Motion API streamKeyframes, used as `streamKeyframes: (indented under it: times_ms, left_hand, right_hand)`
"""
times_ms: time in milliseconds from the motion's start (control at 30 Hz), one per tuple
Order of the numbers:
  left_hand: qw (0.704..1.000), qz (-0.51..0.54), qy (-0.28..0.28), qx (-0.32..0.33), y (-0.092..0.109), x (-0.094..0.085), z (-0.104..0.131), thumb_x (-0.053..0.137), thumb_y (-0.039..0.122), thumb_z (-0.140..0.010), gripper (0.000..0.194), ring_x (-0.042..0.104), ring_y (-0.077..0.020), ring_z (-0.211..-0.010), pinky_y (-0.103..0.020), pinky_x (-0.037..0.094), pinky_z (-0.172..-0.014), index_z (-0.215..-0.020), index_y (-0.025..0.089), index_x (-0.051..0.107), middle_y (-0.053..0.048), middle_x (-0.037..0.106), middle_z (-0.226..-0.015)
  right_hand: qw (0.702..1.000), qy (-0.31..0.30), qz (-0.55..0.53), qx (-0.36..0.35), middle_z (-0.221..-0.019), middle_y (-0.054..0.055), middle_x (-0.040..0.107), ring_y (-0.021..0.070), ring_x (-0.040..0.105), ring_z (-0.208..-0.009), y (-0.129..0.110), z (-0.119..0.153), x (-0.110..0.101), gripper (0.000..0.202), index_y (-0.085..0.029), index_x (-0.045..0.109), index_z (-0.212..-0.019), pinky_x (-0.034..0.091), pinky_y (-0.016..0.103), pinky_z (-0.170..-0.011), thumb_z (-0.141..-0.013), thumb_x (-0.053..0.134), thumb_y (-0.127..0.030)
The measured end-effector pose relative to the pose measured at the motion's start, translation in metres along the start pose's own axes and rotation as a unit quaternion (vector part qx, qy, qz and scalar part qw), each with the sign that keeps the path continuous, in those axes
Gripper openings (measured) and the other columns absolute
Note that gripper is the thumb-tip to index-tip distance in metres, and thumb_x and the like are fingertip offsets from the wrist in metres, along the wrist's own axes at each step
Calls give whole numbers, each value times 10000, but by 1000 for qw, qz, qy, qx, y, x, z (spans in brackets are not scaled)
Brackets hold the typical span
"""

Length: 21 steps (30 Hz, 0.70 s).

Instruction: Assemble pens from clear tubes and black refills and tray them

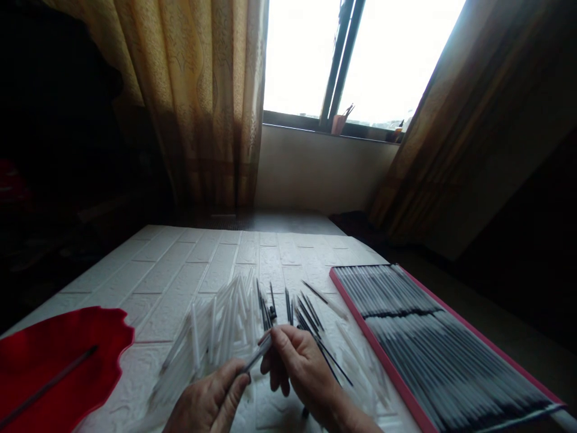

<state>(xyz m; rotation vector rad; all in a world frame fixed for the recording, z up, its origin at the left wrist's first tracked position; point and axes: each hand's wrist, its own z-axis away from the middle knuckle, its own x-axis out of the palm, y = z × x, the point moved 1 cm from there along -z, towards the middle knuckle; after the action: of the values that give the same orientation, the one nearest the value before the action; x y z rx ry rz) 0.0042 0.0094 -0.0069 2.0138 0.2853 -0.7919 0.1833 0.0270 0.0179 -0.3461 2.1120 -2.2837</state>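
Note:
My left hand (210, 397) is closed round the lower end of a slim greyish tube (257, 355) near the bottom centre. At the tube's upper end, my right hand (295, 364) pinches it between thumb and fingers. Behind and left of the hands lies a loose pile of clear, whitish tubes (225, 319). Several thin dark rods (309, 311) are spread on the white brick-patterned surface (180, 267) just beyond my right hand. More clear tubes (360, 361) lie to the right of that hand.
A pink-edged box (372, 343) on the right holds two rows of filled tubes (428, 355). A red scallop-edged mat or dish (85, 373) with one dark stick (49, 385) is at the left. Beyond the surface are curtains (202, 108) and a window sill with a small pot (338, 124).

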Motion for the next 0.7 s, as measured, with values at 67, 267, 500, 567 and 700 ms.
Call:
streamKeyframes:
  times_ms: [67,267,500,567,700]
  left_hand:
    - [1000,-10,9,11,-4,1,1,405,449,-1040,312,724,-137,-623,-139,517,-605,-936,276,644,42,731,-735]
    - [999,-24,14,24,-11,3,4,444,363,-1038,214,760,-144,-694,-133,535,-653,-1015,285,642,41,757,-795]
    - [999,-33,9,19,-14,3,6,473,324,-1028,169,768,-144,-720,-135,535,-668,-1056,284,635,36,763,-819]
    - [999,-40,6,15,-15,3,7,475,323,-1027,164,771,-148,-734,-138,536,-679,-1056,284,632,34,763,-823]
    - [998,-55,-3,6,-17,2,7,471,327,-1027,173,776,-157,-753,-146,543,-690,-1064,282,635,24,768,-828]
  right_hand:
    - [1000,17,-15,1,-491,-17,577,61,447,-323,4,0,5,685,-148,594,-725,292,141,-291,-715,570,-832]
    - [997,45,-68,11,-514,-7,598,68,486,-329,16,-2,13,679,-151,579,-737,377,153,-309,-691,607,-829]
    - [995,55,-82,13,-541,10,630,94,544,-358,26,-3,14,673,-145,602,-785,408,165,-316,-693,629,-811]
    - [995,57,-80,13,-555,17,641,95,551,-363,28,-3,15,672,-143,605,-796,415,167,-318,-699,627,-808]
    - [996,53,-74,9,-570,23,650,98,567,-377,29,-3,15,677,-149,591,-775,428,168,-330,-705,602,-823]
